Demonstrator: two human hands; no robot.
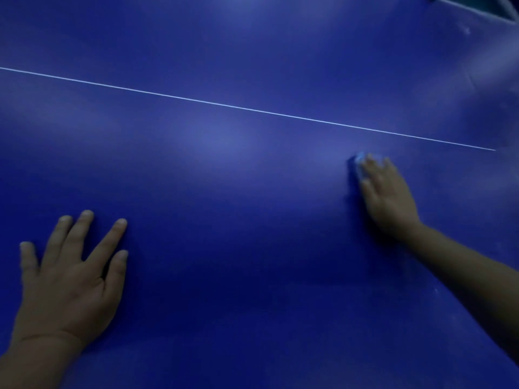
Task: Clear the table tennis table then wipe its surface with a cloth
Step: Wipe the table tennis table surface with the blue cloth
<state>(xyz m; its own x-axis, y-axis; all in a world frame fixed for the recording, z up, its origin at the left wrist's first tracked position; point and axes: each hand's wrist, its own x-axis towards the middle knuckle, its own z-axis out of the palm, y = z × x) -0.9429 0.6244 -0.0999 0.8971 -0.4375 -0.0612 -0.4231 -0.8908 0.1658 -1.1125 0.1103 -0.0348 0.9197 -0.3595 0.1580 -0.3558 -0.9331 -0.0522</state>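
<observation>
The blue table tennis table (pixel 224 178) fills nearly the whole view, with a thin white line (pixel 252 109) running across it from upper left to right. My left hand (pixel 70 270) rests flat on the surface at the lower left, fingers straight and spread. My right hand (pixel 384 192) reaches out at the right and presses a small pale cloth (pixel 359 164) onto the table just below the line. Only a bit of the cloth shows past my fingertips, and the hand is blurred.
The table's far corner edge (pixel 477 9) shows at the top right, with a dark gap beyond it. A few faint pale specks (pixel 467 30) lie on the surface near that corner.
</observation>
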